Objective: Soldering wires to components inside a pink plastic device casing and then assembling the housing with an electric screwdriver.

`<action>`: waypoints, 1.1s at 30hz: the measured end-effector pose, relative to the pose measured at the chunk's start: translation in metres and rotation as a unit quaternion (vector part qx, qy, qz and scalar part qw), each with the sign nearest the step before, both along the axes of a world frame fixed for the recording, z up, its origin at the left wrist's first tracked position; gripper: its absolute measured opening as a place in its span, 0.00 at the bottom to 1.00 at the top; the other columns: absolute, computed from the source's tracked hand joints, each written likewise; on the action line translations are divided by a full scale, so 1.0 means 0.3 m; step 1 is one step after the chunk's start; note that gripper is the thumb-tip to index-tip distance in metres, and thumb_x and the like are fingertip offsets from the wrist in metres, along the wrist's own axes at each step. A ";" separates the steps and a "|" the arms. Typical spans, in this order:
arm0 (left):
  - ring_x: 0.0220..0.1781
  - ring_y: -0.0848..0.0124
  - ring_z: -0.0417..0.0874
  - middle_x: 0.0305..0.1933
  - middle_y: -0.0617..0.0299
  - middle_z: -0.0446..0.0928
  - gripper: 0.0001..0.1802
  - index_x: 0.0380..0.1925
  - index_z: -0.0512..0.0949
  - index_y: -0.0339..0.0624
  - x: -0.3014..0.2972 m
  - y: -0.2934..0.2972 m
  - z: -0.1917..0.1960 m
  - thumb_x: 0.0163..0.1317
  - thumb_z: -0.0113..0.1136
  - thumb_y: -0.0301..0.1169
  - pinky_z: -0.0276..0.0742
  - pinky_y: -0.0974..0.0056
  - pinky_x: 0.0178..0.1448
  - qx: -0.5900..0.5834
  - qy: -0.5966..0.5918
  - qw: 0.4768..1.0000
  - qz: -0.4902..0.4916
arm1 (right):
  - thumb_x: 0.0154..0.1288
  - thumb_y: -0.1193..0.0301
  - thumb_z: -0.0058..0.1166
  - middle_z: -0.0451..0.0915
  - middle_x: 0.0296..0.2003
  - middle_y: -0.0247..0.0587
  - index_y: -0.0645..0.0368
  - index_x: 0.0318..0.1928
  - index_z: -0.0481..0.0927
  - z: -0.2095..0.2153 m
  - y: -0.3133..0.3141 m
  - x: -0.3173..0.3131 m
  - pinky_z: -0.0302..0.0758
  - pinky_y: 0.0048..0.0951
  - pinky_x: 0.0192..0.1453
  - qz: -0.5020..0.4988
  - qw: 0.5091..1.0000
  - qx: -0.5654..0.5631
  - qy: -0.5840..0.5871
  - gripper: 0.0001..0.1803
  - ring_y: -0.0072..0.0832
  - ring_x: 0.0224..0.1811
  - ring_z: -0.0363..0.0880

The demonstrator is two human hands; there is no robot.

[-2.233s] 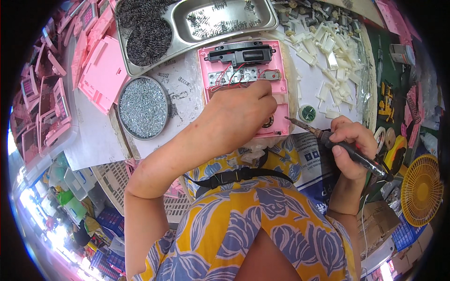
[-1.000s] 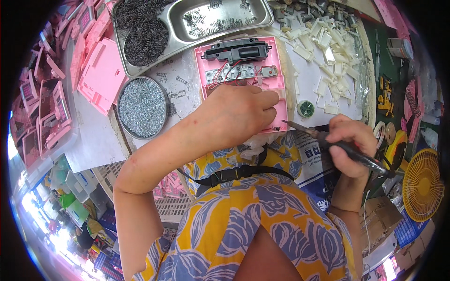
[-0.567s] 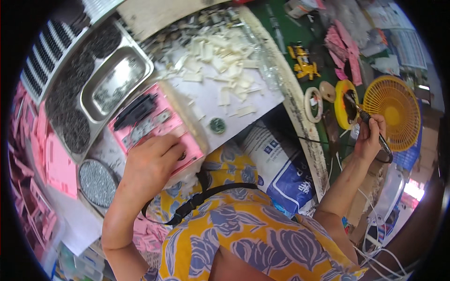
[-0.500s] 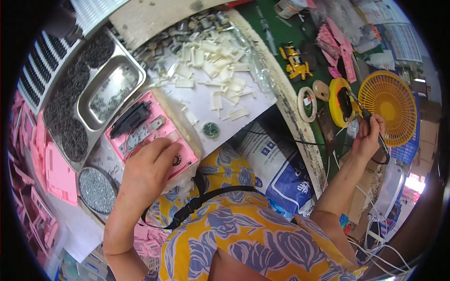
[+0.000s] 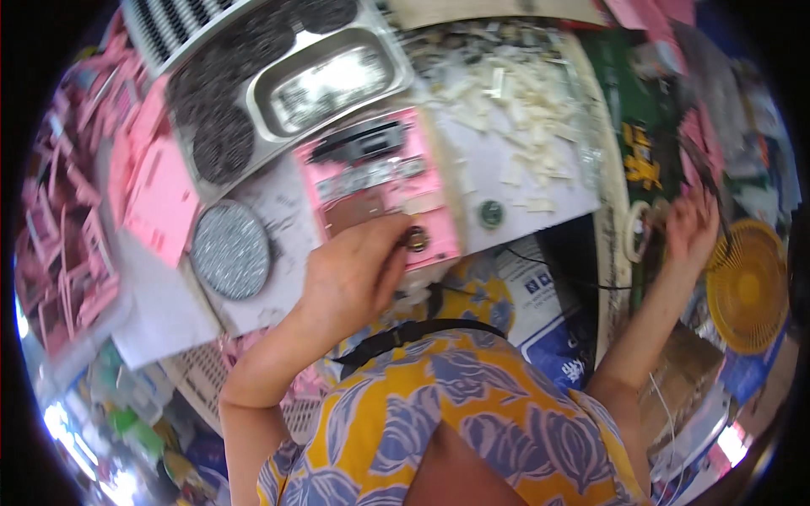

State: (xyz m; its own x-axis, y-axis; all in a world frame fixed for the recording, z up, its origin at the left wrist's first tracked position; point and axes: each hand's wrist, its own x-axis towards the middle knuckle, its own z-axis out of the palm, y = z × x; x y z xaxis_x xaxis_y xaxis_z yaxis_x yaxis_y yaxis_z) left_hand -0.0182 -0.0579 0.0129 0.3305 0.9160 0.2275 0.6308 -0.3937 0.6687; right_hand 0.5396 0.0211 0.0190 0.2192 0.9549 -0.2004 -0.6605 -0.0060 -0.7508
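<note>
1. Left grip (image 5: 353, 263) is narrow, its fingers bent closely together over the near part of the pink case (image 5: 440, 239), which lies on the bench (image 5: 291, 219) in the middle.
2. Metal tray (image 5: 274, 147), at far left of the case, contains many dark springs (image 5: 211, 139); its basin has a shiny bottom. Round dish (image 5: 267, 268), nearer on the left, is full of small silver pieces (image 5: 229, 246).
3. Inside the case are a black part (image 5: 363, 142) on the far side and a round dark piece (image 5: 416, 239) at near right.
4. Half a second ago, the soldering iron was clearly in the right grip (image 5: 692, 226); now blur makes this unclear. The view has also turned, and the case appears less slanted.
5. Right grip is raised, fingers partly spread, left of the yellow fan (image 5: 747, 291). A dark slender tool shows beside it; whether either grip holds something, I cannot tell.
</note>
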 end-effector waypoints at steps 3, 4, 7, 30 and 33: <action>0.39 0.56 0.85 0.47 0.56 0.84 0.18 0.49 0.78 0.42 -0.028 -0.019 -0.018 0.58 0.66 0.23 0.83 0.55 0.39 -0.014 0.015 1.000 -0.020 | 0.76 0.65 0.54 0.80 0.34 0.38 0.64 0.64 0.73 -0.014 -0.097 -0.505 0.74 0.26 0.35 0.065 0.995 0.032 -0.075 0.22 0.22 0.32 0.73; 0.39 0.56 0.85 0.47 0.57 0.84 0.17 0.48 0.78 0.42 -0.029 -0.009 -0.020 0.57 0.66 0.23 0.83 0.55 0.39 -0.023 0.010 0.999 -0.038 | 0.75 0.63 0.55 0.81 0.34 0.38 0.65 0.62 0.74 -0.030 -0.133 -0.634 0.76 0.26 0.35 0.123 0.975 0.053 -0.177 0.23 0.23 0.35 0.76; 0.39 0.57 0.85 0.51 0.57 0.83 0.17 0.45 0.78 0.41 -0.019 0.005 -0.022 0.53 0.67 0.23 0.83 0.56 0.40 0.006 0.014 0.998 -0.054 | 0.62 0.63 0.67 0.79 0.55 0.50 0.60 0.48 0.84 0.003 -0.134 -0.958 0.71 0.43 0.63 0.278 0.722 0.257 -0.580 0.18 0.43 0.59 0.73; 0.62 0.58 0.71 0.65 0.65 0.76 0.19 0.42 0.88 0.61 -0.079 0.189 -0.047 0.47 0.72 0.33 0.63 0.51 0.65 0.193 0.146 0.970 0.019 | 0.58 0.66 0.64 0.82 0.25 0.41 0.58 0.29 0.81 0.050 0.073 -1.246 0.80 0.42 0.33 0.240 0.502 0.240 -0.795 0.09 0.40 0.32 0.83; 0.62 0.59 0.71 0.66 0.66 0.75 0.20 0.44 0.88 0.61 -0.086 0.180 -0.050 0.48 0.70 0.34 0.60 0.51 0.68 0.184 0.167 0.969 0.011 | 0.58 0.67 0.62 0.82 0.25 0.43 0.60 0.28 0.80 0.049 0.063 -1.248 0.81 0.43 0.32 0.230 0.476 0.260 -0.808 0.09 0.41 0.31 0.84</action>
